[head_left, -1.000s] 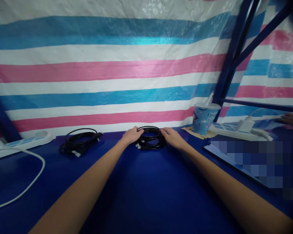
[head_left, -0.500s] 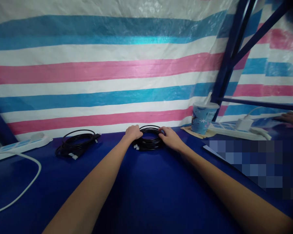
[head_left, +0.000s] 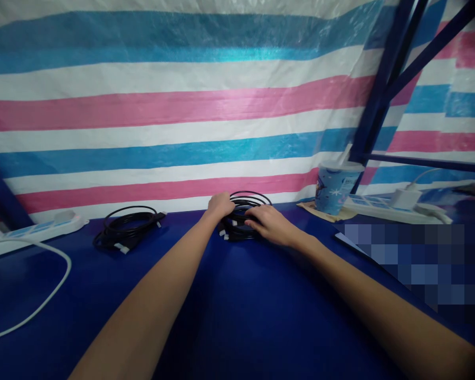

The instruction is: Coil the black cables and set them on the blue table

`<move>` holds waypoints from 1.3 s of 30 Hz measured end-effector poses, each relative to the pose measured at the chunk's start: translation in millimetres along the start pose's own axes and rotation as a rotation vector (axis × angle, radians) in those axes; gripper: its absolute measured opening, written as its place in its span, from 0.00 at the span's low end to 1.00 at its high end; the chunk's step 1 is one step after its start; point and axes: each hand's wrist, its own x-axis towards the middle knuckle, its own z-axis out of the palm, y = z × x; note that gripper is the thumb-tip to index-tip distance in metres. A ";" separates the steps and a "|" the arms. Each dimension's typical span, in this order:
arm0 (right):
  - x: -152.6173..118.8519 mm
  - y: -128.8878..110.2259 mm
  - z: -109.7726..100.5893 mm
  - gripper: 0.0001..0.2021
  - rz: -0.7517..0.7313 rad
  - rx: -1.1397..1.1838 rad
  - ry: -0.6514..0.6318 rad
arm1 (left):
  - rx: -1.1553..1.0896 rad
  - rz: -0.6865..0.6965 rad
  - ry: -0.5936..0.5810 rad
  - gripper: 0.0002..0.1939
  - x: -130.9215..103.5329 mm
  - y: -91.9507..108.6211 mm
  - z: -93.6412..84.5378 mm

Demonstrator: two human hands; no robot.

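A coiled black cable (head_left: 241,232) lies at the back of the dark blue table, in the middle of the head view. Its pale connector ends show at the front left of the coil. My left hand (head_left: 220,205) is closed on the coil's left side, its fingertips partly hidden behind the loops. From the right, my right hand (head_left: 269,222) reaches over the coil with its fingers curled round part of the cable near the middle. Some loops stand up behind both hands.
Another coiled black cable (head_left: 129,227) lies to the left. White power strips (head_left: 47,228) stand at both sides, with a white cord (head_left: 59,295) at left. A blue cup (head_left: 336,187) with a straw stands right of the coil. Behind hangs a striped sheet (head_left: 162,116).
My right hand has moved inward from the coil's right edge and closed over its middle. The loops are looser and more spread. The view has shifted slightly.
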 end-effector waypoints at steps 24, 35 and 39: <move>-3.9 -35.4 0.4 0.11 0.078 0.083 0.025 | -0.632 0.420 0.157 0.25 -70.2 -40.5 5.3; -10.5 -37.3 -7.0 0.17 -0.112 0.016 -0.193 | 0.034 0.740 0.145 0.21 -84.7 -67.9 13.6; -10.8 -40.4 -2.7 0.13 -0.097 0.009 -0.209 | 0.045 0.762 0.180 0.21 -85.5 -65.7 16.0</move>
